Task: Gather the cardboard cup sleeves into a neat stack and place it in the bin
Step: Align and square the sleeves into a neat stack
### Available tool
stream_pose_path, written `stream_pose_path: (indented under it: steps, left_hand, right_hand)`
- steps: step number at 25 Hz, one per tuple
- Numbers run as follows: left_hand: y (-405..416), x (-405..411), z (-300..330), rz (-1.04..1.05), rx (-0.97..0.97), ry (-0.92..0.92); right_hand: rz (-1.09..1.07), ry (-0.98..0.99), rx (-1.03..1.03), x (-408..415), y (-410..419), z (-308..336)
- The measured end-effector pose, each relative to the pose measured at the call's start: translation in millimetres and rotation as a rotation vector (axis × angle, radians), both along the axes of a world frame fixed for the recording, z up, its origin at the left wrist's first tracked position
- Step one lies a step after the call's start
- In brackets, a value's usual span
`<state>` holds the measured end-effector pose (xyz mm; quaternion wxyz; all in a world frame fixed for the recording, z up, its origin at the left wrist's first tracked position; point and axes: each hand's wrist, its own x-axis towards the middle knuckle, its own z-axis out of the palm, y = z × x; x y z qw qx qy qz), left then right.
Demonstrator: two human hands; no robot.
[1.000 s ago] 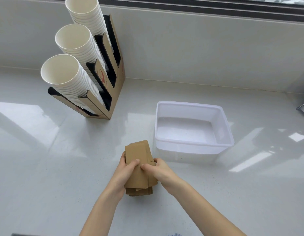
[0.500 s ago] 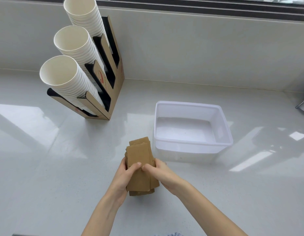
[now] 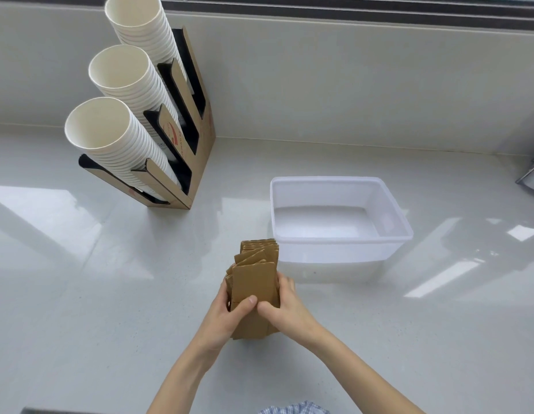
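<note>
Right of centre in the frame a translucent white plastic bin (image 3: 341,240) sits on the pale glossy counter (image 3: 80,309), and its inside shows only its own bare floor and walls. In the upper left stands a cardboard cup holder (image 3: 182,162) with black inner faces, stepped in three slots; each slot carries one leaning column of nested white paper cups (image 3: 116,144), so three columns in all, mouths turned toward the camera. The number of cups in each column is too fine to count. Low in the middle of the frame, just beside the bin's near left corner but apart from it, is the bundle of brown cardboard cup sleeves (image 3: 253,282), held roughly upright with its lower end down at the counter. The sleeves are not squared up: several top edges stand fanned at different heights behind the front one, and their exact count cannot be told. Two bare hands grasp the bundle. The left hand (image 3: 223,318) wraps its left side with the thumb pressed across the front face; the right hand (image 3: 286,309) wraps the right side, thumb meeting the other near the middle. Both grips are closed snugly around the sleeves. A scrap of blue checked cloth (image 3: 292,409) shows at the bottom edge.
</note>
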<state>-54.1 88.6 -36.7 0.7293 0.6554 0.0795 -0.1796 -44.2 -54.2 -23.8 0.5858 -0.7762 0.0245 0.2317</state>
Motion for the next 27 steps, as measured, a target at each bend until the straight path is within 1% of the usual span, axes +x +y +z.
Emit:
stream_pose_path:
  steps: [7, 12, 15, 18, 22, 27]
  left_hand:
    - [15.3, -1.6, -3.5, 0.013, 0.013, -0.044]
    - [6.8, 8.0, 8.5, -0.098, 0.029, -0.160]
    - [-9.9, 14.7, 13.8, -0.163, 0.058, -0.228]
    - [-27.2, 18.6, 12.0, -0.260, 0.093, -0.267]
    - [-38.4, 17.6, 0.1, -0.375, 0.111, -0.242]
    - [-33.0, 18.8, -4.0, -0.351, 0.138, -0.203]
  right_hand:
    - [0.062, -0.106, -0.019, 2.9, 1.5, 0.0]
    - [0.034, -0.302, -0.047, 1.9, -16.7, 8.8]
    - [-0.017, -0.385, -0.074, 0.5, -33.8, 9.6]
    - [-0.082, -0.377, -0.076, -4.0, -46.0, 3.7]
    - [-0.083, -0.289, -0.077, -12.8, -46.4, -10.3]
    - [-0.067, -0.221, -0.068, -12.2, -42.9, -20.2]
